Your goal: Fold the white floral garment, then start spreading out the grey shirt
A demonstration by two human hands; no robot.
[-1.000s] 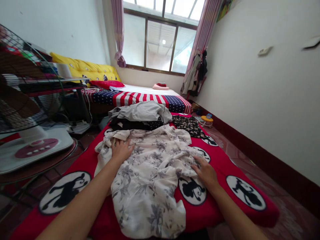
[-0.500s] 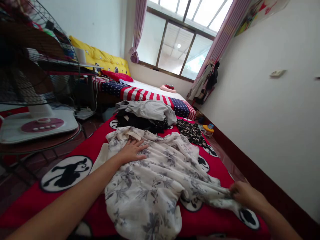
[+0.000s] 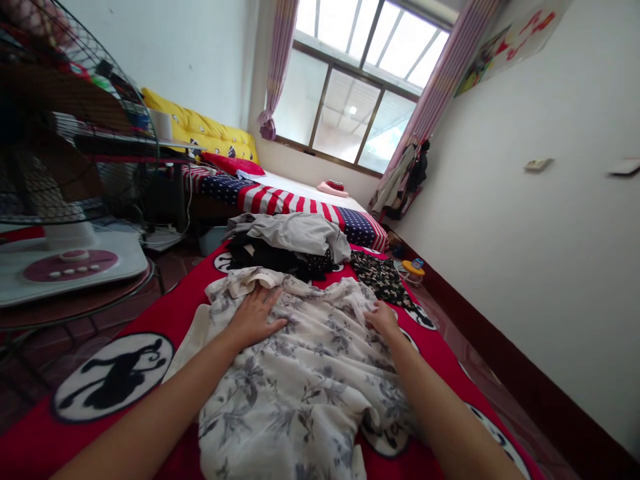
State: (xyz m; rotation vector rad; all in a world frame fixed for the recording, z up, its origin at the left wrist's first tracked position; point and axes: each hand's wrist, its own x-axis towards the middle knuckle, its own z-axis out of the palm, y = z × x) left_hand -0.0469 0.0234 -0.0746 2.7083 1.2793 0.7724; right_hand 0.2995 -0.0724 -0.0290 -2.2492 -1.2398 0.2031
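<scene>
A white blouse with a grey floral print point(image 3: 305, 373) lies spread and wrinkled on the red blanket point(image 3: 125, 420). My left hand point(image 3: 254, 317) rests on its upper left part near the collar, palm down with the fingers apart. At the blouse's upper right edge, my right hand point(image 3: 383, 319) has its fingers closed on the fabric. The forearm hides part of the sleeve on that side. Beyond the blouse lies a heap of grey and black clothes point(image 3: 295, 237). A dark floral garment point(image 3: 383, 279) lies flat to its right.
An electric fan point(image 3: 75, 257) stands on a round stool at the left. Behind the clothes is a bed with a stars-and-stripes cover point(image 3: 280, 200). A yellow object point(image 3: 414, 269) sits on the floor by the right wall. Clothes point(image 3: 405, 177) hang beside the window.
My right hand has let go of the sleeve's end at the far right and moved up and left to the blouse's upper edge. The left hand stays on the fabric.
</scene>
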